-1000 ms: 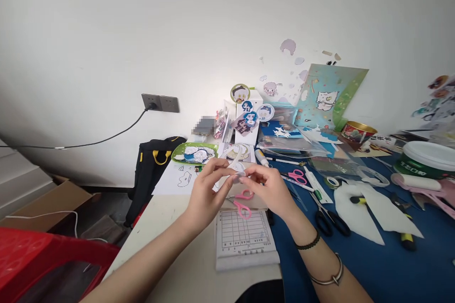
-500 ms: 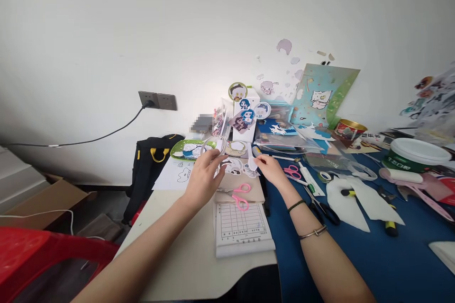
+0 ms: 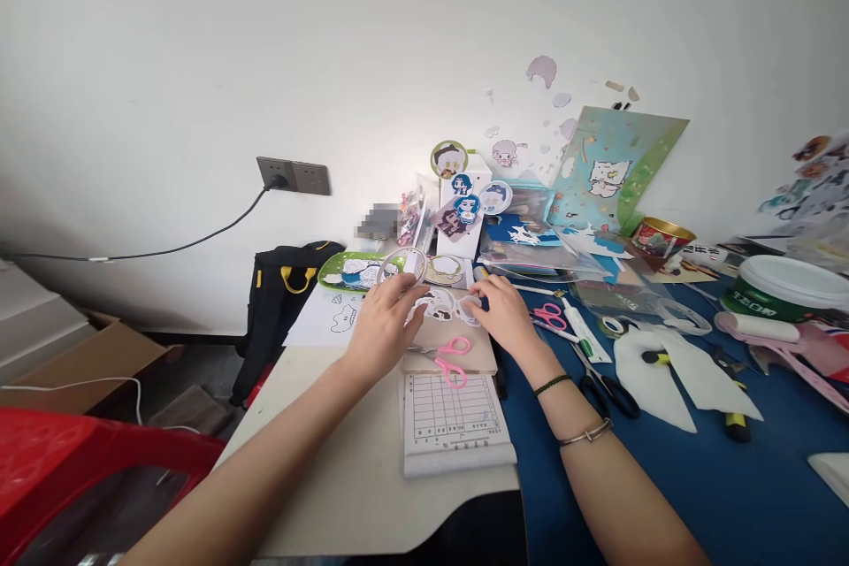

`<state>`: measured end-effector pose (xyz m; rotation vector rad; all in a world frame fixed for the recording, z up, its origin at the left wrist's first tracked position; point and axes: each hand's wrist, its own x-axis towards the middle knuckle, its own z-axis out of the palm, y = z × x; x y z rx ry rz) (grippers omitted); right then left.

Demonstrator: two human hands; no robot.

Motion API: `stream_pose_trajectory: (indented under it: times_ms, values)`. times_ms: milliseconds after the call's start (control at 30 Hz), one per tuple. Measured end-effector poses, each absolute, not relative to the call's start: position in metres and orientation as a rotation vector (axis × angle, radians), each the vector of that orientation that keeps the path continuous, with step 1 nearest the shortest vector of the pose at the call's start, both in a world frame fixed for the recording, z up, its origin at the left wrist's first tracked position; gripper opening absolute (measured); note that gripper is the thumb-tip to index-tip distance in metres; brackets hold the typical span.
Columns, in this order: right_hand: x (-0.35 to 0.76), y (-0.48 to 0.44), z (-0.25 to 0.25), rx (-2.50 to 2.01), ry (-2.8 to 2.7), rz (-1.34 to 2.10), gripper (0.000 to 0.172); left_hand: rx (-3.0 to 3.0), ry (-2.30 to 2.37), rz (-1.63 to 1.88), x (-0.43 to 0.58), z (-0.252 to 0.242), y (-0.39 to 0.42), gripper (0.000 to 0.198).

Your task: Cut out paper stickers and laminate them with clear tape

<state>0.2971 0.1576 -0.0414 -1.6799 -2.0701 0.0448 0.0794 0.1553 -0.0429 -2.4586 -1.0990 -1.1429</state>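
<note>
My left hand [image 3: 383,323] is closed on a pale ring [image 3: 416,258] that looks like a roll of tape, held upright above the back of the pale board. My right hand [image 3: 505,309] has its thumb and fingertips at the edge of a small round paper cut-out [image 3: 470,311]. Between the hands lies a paper cut-out with a cartoon figure [image 3: 438,308], on a beige pad [image 3: 457,334]. Pink-handled scissors [image 3: 451,362] rest on the pad's front part. Behind it is a printed sheet with a round figure [image 3: 446,269].
A form pad [image 3: 457,429] lies nearest me. At left are a green tray [image 3: 330,276] of cut-outs and a drawing sheet [image 3: 311,325]. On the blue cloth [image 3: 563,469] lie black scissors [image 3: 607,389], white pieces [image 3: 653,389] and a tub [image 3: 779,287]. A white box [image 3: 457,239] stands behind.
My right hand no longer shows the white strip it was pinching; its fingers now sit at the round cut-out. My left hand stays on the ring. The view has shifted slightly.
</note>
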Motion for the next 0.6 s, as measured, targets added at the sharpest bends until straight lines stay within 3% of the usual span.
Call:
stream_pose_trajectory:
  times_ms: [167, 600]
  values:
    - [0.288, 0.145, -0.031, -1.541, -2.368, 0.018, 0.018, -2.436, -1.108, -1.152, 0.079, -0.039, 0.154, 0.023]
    - [0.262, 0.144, -0.019, -1.859, -2.469, -0.108, 0.028, -2.442, -1.099, -1.163, 0.079, -0.039, 0.153, 0.023]
